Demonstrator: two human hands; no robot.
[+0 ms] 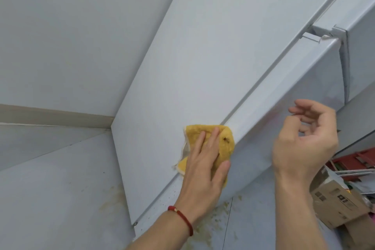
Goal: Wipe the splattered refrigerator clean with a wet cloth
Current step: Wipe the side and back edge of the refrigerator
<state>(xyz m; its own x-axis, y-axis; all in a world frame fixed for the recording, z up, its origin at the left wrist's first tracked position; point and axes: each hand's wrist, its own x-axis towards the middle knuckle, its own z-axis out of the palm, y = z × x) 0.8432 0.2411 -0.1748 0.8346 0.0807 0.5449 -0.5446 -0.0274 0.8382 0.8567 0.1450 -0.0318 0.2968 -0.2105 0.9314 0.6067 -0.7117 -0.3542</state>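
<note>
Yellow cloth (211,144): crumpled and folded, pale frayed edging on its left side, pressed flat against the refrigerator's side panel, right at the seam where the door edge begins.
Left hand (205,160): lies on top of the cloth with fingers straight and spread, palm pushing it onto the panel; thumb rests along the cloth's right edge. Nothing is gripped, only pressed.
Bracelet (182,217): red cord with a bead, around the left wrist.
Right hand (306,140): raised in front of the door, apart from the cloth, fingers loosely curled and holding nothing; whether its fingertips touch the door cannot be told.
Refrigerator (203,57): pale grey-white, seen at a steep tilt; side panel to the left of the seam, door face to the right, with a hinge bracket (328,34) near the upper right.
Splatter (219,215): yellowish-brown specks and smears low on the refrigerator and on the surface beneath it, below the left wrist.
Cardboard boxes (336,203): brown, stacked at the lower right, beside a red item that is too cropped to name.
</note>
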